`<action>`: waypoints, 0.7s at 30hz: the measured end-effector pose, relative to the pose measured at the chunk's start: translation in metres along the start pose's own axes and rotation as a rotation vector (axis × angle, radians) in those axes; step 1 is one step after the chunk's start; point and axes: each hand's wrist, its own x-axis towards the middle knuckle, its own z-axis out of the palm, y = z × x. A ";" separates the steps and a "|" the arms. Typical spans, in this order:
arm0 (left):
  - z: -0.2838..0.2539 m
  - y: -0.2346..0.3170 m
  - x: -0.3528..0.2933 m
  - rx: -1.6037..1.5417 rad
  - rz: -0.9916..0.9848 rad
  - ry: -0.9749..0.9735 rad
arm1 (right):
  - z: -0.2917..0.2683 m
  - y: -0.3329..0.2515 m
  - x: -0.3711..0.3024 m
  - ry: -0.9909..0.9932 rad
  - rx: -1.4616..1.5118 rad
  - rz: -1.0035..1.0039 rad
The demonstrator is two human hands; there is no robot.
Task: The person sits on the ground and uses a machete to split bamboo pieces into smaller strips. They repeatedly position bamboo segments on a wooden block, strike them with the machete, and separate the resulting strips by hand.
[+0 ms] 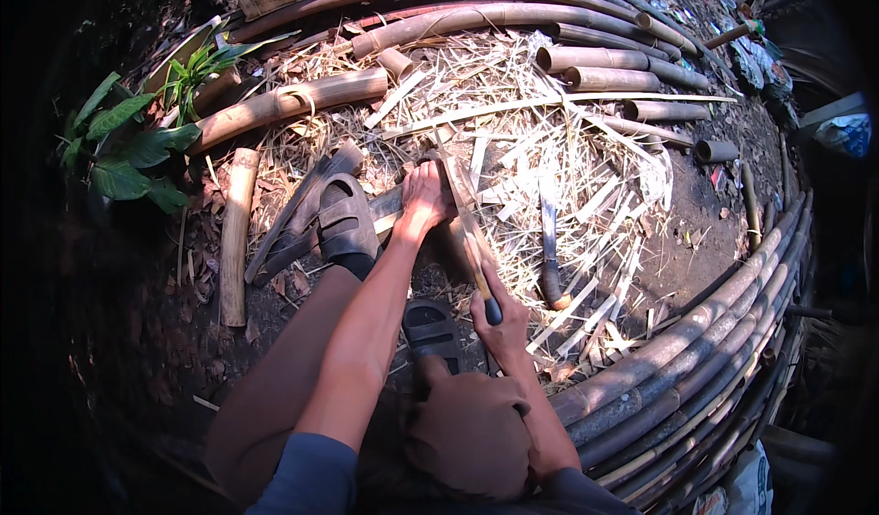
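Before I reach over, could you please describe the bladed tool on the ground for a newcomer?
Find the bamboo poles stacked in a curve at the lower right. Left of them lie pale bamboo strips; among these, beyond and right of the right hand, is the bladed tool. Its dark handle, curved at the end, sets it apart from the pale strips.

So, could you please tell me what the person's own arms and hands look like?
The left hand and right hand are both ungloved, with no watch or bracelet visible on either wrist. The forearms are bare; a dark blue left sleeve and a dark right sleeve show near the lower edge.
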 end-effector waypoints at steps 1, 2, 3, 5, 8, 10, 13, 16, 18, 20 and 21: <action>0.002 0.019 0.011 -0.012 -0.049 -0.204 | 0.013 0.002 0.041 0.023 -0.077 0.049; 0.006 0.021 0.016 -0.046 -0.078 -0.167 | 0.024 -0.002 0.074 0.143 -0.046 -0.094; 0.013 0.010 0.014 -0.065 -0.129 -0.122 | 0.032 -0.008 0.089 0.243 0.001 -0.248; 0.023 -0.027 0.000 0.098 -0.022 0.006 | 0.038 -0.016 0.062 0.120 -0.007 -0.140; -0.016 0.026 0.012 -0.089 -0.089 -0.239 | -0.041 0.008 -0.064 -0.035 0.143 0.170; -0.013 0.026 0.007 -0.055 -0.015 -0.086 | -0.063 0.011 -0.102 0.000 0.059 -0.021; -0.014 0.019 0.013 -0.029 -0.058 -0.187 | -0.034 0.018 -0.063 0.061 0.100 -0.020; 0.004 0.010 0.016 -0.003 -0.058 -0.210 | 0.020 -0.004 0.055 0.088 0.001 -0.058; 0.003 0.000 0.009 -0.063 -0.053 -0.144 | 0.026 -0.012 0.070 0.067 0.017 -0.049; 0.004 -0.003 0.008 -0.002 -0.066 -0.165 | 0.012 -0.008 0.040 -0.040 -0.044 0.084; -0.007 0.006 0.015 -0.022 -0.093 -0.221 | -0.006 -0.003 0.004 -0.047 -0.009 0.110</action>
